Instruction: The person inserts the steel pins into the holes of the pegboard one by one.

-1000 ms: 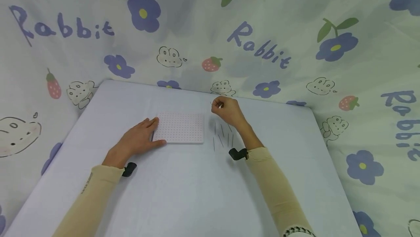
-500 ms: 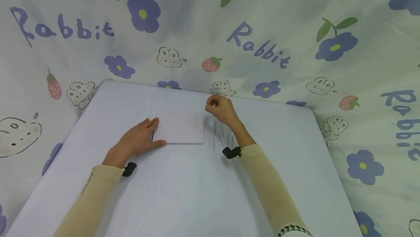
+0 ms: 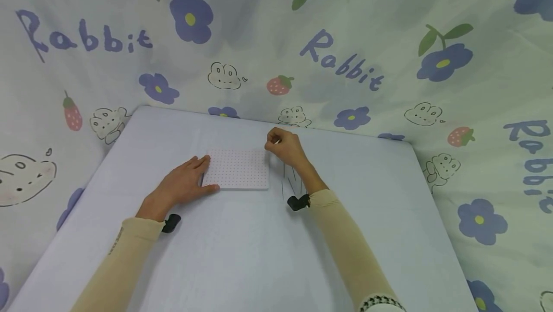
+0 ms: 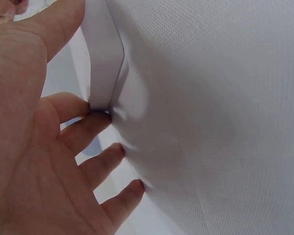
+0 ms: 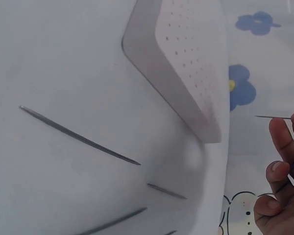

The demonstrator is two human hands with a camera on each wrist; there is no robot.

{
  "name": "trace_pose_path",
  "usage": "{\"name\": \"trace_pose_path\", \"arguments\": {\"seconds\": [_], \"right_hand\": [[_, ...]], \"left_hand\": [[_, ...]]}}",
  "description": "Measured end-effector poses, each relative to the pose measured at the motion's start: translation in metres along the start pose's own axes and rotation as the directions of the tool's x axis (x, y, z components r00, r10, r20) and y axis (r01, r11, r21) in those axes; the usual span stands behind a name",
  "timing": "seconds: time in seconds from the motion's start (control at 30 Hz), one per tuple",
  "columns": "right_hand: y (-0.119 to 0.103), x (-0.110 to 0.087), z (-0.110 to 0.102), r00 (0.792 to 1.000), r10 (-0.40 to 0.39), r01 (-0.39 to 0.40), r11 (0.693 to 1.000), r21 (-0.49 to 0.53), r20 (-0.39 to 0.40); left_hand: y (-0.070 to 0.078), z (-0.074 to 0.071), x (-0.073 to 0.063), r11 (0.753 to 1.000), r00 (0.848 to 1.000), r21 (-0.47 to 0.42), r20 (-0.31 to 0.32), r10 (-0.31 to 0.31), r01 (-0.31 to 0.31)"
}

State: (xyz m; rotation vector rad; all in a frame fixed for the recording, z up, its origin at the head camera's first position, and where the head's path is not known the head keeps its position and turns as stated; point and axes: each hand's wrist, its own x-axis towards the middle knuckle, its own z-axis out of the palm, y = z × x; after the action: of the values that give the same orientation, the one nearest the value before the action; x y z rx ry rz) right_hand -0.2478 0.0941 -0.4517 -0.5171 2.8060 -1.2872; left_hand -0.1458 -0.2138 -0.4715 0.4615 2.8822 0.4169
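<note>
A white board (image 3: pixel 235 169) dotted with rows of small holes lies flat on the white tabletop. At its left end my left hand (image 3: pixel 183 182) rests with fairly straight fingers, the thumb along the front edge and the fingers by the left side. In the left wrist view, the thumb (image 4: pixel 63 24) touches the board's side (image 4: pixel 105 54). Above the board's far right corner, my right hand (image 3: pixel 287 148) pinches a thin needle (image 5: pixel 264 117) between thumb and forefinger. Beside the board, several dark needles (image 5: pixel 78 134) lie spread on the table, some hidden under the right forearm in the head view.
The white table (image 3: pixel 242 249) ends at the back against a hanging cloth (image 3: pixel 259 29) printed with flowers, rabbits and strawberries. A small black device (image 3: pixel 298 202) sits at the right wrist, and another black device (image 3: pixel 171 223) at the left wrist.
My right hand has moved left with the needle, from above the loose needles to the board's far right corner. The left hand and the board have stayed put.
</note>
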Motion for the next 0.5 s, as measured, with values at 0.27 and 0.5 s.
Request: {"name": "trace_pose_path", "arguments": {"seconds": [0.27, 0.5], "right_hand": [[0.009, 0.002, 0.011, 0.999, 0.039, -0.038, 0.998, -0.042, 0.018], [0.011, 0.002, 0.017, 0.998, 0.062, -0.061, 0.997, -0.055, 0.030]], "left_hand": [[0.000, 0.001, 0.000, 1.000, 1.000, -0.001, -0.005, 0.000, 0.000], [0.000, 0.000, -0.001, 1.000, 1.000, 0.007, 0.008, 0.004, -0.004]]}}
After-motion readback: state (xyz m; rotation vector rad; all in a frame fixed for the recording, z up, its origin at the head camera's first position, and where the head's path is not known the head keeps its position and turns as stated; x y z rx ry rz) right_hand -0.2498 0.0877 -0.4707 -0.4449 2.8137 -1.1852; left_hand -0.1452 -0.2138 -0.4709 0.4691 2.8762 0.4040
